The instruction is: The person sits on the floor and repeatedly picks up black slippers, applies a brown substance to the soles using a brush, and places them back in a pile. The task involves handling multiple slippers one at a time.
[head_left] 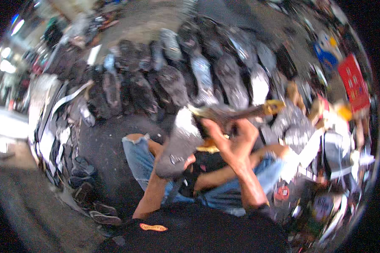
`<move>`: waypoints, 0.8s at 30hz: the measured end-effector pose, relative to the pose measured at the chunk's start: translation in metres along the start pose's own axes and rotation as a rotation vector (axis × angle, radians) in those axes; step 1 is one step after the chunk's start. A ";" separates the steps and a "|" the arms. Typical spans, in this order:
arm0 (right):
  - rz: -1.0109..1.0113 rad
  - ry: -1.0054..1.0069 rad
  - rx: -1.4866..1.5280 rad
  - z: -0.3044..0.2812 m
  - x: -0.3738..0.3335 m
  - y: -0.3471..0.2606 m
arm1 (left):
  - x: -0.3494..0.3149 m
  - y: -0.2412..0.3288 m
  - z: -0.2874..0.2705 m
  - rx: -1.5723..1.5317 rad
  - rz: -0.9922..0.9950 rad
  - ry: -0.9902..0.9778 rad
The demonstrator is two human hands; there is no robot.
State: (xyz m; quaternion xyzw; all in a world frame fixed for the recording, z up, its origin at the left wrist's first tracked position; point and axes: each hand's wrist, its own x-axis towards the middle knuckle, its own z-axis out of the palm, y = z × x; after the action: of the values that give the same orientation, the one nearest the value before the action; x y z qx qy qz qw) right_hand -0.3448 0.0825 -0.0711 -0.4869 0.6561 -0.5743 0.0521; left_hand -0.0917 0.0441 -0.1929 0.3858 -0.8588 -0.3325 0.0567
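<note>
A grey shoe sole [177,145], whitish at its upper end, is held up in front of my lap. My left hand [189,161] is closed on it from behind, and most of its fingers are hidden by the sole. My right hand [236,141] is closed on a long dark brown piece [228,114] with a yellow end, its thumb and fingers bent around the near side. This piece lies crosswise, close to the sole's upper end. Motion blur hides its exact kind and whether the two touch. Yellow material [207,146] shows between my hands.
Several dark and grey shoes or soles [173,86] stand in rows beyond my crossed legs [137,158]. More footwear [83,166] lies to the left. A red box [354,83] stands at the far right, above a clutter of supplies, with a red round tin [282,193] nearer me.
</note>
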 end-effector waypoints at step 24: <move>0.521 0.113 -0.518 0.004 0.001 0.145 | 0.260 -0.510 -0.375 -1.388 -0.504 1.069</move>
State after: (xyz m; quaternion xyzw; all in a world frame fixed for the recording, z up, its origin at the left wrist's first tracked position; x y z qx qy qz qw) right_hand -0.4269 0.0597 -0.1889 -0.2681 0.8834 -0.3827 0.0350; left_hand 0.1788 -0.5813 -0.2582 0.5441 -0.2153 -0.5539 0.5923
